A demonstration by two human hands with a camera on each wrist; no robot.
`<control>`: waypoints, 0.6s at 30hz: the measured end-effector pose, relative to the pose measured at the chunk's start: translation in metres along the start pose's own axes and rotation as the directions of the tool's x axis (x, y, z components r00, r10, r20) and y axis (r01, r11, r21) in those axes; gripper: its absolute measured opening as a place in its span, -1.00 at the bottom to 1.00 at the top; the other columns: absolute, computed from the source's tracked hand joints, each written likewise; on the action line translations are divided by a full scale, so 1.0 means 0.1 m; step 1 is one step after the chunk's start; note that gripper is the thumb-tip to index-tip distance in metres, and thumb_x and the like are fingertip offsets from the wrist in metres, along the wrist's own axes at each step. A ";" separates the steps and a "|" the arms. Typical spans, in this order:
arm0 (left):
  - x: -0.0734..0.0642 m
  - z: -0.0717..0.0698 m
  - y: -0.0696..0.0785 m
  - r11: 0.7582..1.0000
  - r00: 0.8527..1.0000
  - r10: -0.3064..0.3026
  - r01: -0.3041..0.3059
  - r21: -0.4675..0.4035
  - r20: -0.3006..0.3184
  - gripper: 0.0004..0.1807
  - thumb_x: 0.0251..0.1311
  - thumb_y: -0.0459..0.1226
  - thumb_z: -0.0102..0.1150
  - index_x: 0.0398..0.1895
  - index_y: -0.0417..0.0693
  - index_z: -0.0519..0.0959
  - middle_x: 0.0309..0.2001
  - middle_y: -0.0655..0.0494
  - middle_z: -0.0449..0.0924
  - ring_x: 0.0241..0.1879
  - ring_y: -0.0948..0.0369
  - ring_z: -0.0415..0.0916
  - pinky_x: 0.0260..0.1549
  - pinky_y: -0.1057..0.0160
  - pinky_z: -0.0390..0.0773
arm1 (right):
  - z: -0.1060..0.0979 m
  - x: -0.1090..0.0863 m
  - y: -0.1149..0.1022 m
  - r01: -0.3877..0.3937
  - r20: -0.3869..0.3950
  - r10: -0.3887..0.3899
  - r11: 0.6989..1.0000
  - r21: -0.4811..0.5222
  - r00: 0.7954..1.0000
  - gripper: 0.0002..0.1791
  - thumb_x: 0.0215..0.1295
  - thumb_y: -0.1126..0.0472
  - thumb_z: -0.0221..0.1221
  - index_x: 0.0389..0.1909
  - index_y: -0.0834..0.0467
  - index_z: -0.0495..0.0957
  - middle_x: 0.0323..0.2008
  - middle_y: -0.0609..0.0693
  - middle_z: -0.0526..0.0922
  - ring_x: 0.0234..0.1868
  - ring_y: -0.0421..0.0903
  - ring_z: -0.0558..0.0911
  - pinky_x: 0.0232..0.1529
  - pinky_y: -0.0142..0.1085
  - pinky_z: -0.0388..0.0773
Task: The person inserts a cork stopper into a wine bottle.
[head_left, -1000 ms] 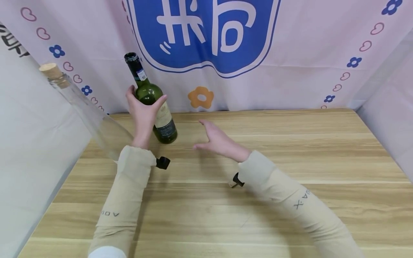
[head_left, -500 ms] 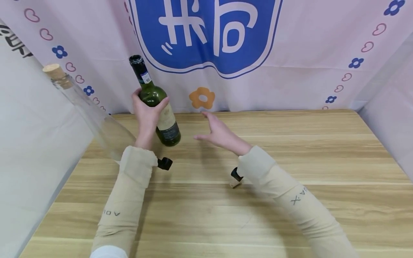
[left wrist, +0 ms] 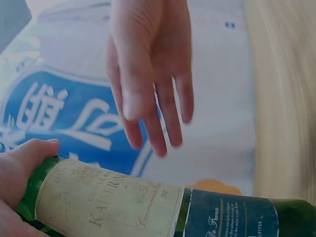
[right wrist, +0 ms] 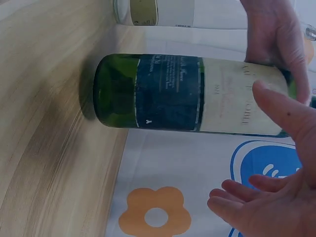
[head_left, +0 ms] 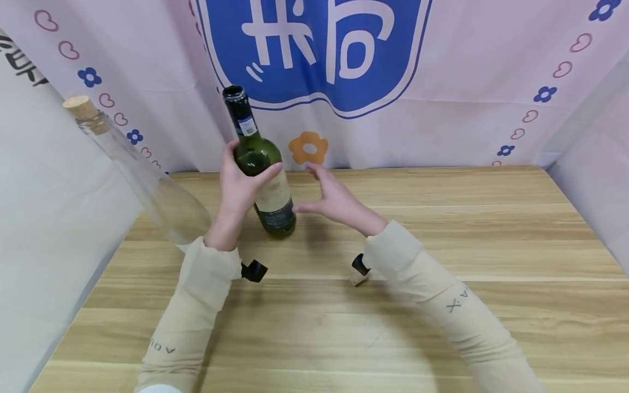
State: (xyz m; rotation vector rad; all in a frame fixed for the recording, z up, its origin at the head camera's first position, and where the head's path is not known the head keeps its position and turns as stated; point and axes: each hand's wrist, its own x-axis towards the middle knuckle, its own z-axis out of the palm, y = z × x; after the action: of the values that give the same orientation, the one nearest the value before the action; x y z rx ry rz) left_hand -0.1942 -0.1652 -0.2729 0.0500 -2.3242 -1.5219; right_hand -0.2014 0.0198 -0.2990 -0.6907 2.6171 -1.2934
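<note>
A green wine bottle with a cream and dark label stands slightly tilted in the head view, its mouth uncovered. My left hand grips it around the shoulder, thumb on the near side. Whether its base touches the table, I cannot tell. To the right of the bottle, my right hand is spread with thumb and fingers apart. The thumb tip appears close to the label in the head view. In the right wrist view the right hand holds nothing, and the bottle lies across the picture.
A tall clear glass bottle with a cork stopper stands at the left, partly behind the left forearm. A small cork is on the wooden table by the right wrist. A printed cloth hangs along the back edge.
My left hand has carried the green bottle right and nearer to me, toward the right hand. The right hand has hardly moved, and the clear bottle stands where it was.
</note>
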 end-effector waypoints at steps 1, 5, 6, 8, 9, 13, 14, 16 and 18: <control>-0.03 0.00 0.03 1.000 1.000 0.004 -0.004 0.006 0.013 -0.07 -0.14 -0.14 0.41 0.28 -0.16 0.09 0.17 -0.06 0.28 0.08 0.11 0.30 0.07 0.16 0.32 | 0.00 -0.01 0.00 0.007 0.002 -0.007 1.000 0.004 1.000 0.03 -0.03 0.02 0.36 0.37 0.18 -0.05 0.34 0.07 0.14 0.31 -0.01 0.18 0.28 -0.18 0.14; -0.13 -0.01 0.17 0.999 0.997 0.028 -0.025 -0.041 0.065 -0.11 -0.12 -0.18 0.40 0.25 -0.18 0.11 0.13 -0.06 0.32 0.05 0.11 0.33 0.05 0.15 0.36 | -0.01 -0.04 0.00 0.045 0.003 -0.045 0.999 0.020 0.999 0.06 -0.07 0.02 0.38 0.37 0.19 -0.04 0.33 0.08 0.14 0.31 -0.01 0.19 0.28 -0.21 0.15; -0.15 0.00 0.20 0.997 0.996 0.037 -0.032 -0.063 0.077 -0.13 -0.11 -0.21 0.40 0.25 -0.18 0.11 0.13 -0.06 0.32 0.05 0.11 0.34 0.04 0.15 0.36 | -0.02 -0.05 -0.01 0.060 0.002 -0.060 0.998 0.026 0.998 0.06 -0.07 0.03 0.38 0.37 0.19 -0.04 0.33 0.09 0.14 0.31 -0.01 0.19 0.28 -0.21 0.16; -0.20 0.01 0.26 0.993 0.994 0.057 -0.046 -0.109 0.098 -0.16 -0.11 -0.26 0.39 0.23 -0.17 0.13 0.11 -0.05 0.34 0.03 0.13 0.35 0.03 0.17 0.37 | -0.02 -0.07 -0.02 0.093 -0.003 -0.093 0.995 0.037 0.996 0.07 -0.10 0.03 0.40 0.36 0.21 -0.03 0.33 0.09 0.15 0.30 -0.01 0.20 0.27 -0.21 0.18; -0.23 0.02 0.29 0.990 0.992 0.067 -0.052 -0.130 0.110 -0.18 -0.11 -0.28 0.39 0.22 -0.16 0.14 0.11 -0.04 0.34 0.02 0.14 0.35 0.02 0.17 0.38 | -0.02 -0.08 -0.02 0.110 -0.003 -0.110 0.993 0.042 0.994 0.08 -0.12 0.03 0.41 0.36 0.21 -0.03 0.32 0.09 0.16 0.30 -0.02 0.21 0.26 -0.20 0.18; -0.32 0.05 0.37 0.977 0.980 0.125 -0.096 -0.188 0.153 -0.21 -0.12 -0.35 0.39 0.20 -0.14 0.18 0.10 0.01 0.34 -0.02 0.17 0.37 -0.04 0.20 0.40 | -0.03 -0.14 -0.03 0.188 -0.007 -0.188 0.979 0.079 0.982 0.12 -0.20 0.07 0.45 0.36 0.16 -0.01 0.30 0.04 0.19 0.28 -0.06 0.23 0.25 -0.14 0.20; -0.34 0.06 0.39 0.975 0.977 0.141 -0.108 -0.196 0.161 -0.22 -0.13 -0.36 0.39 0.20 -0.14 0.19 0.10 0.02 0.34 -0.03 0.18 0.38 -0.05 0.20 0.40 | -0.03 -0.16 -0.03 0.204 -0.006 -0.204 0.974 0.095 0.979 0.12 -0.21 0.08 0.46 0.36 0.15 -0.01 0.30 0.02 0.19 0.28 -0.08 0.23 0.25 -0.13 0.20; -0.37 0.08 0.42 0.967 0.968 0.177 -0.137 -0.217 0.177 -0.23 -0.14 -0.40 0.38 0.18 -0.17 0.19 0.09 0.01 0.34 -0.05 0.18 0.38 -0.07 0.21 0.40 | -0.04 -0.20 -0.03 0.229 -0.009 -0.230 0.963 0.140 0.973 0.11 -0.21 0.12 0.46 0.35 0.12 -0.01 0.29 0.00 0.20 0.27 -0.09 0.24 0.25 -0.10 0.20; -0.41 0.11 0.44 0.961 0.961 0.199 -0.153 -0.230 0.192 -0.23 -0.14 -0.42 0.38 0.18 -0.20 0.20 0.09 -0.02 0.35 -0.06 0.17 0.39 -0.06 0.21 0.39 | -0.04 -0.26 -0.03 0.237 -0.017 -0.237 0.956 0.176 0.971 0.10 -0.21 0.15 0.46 0.35 0.11 -0.01 0.27 -0.01 0.21 0.25 -0.10 0.26 0.23 -0.09 0.21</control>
State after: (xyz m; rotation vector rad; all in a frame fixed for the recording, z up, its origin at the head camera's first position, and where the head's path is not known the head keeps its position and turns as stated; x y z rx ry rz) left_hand -0.1524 -0.1277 -0.2487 -0.3854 -2.2341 -1.7461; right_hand -0.1791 0.0332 -0.2960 -0.9984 2.4342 -1.5633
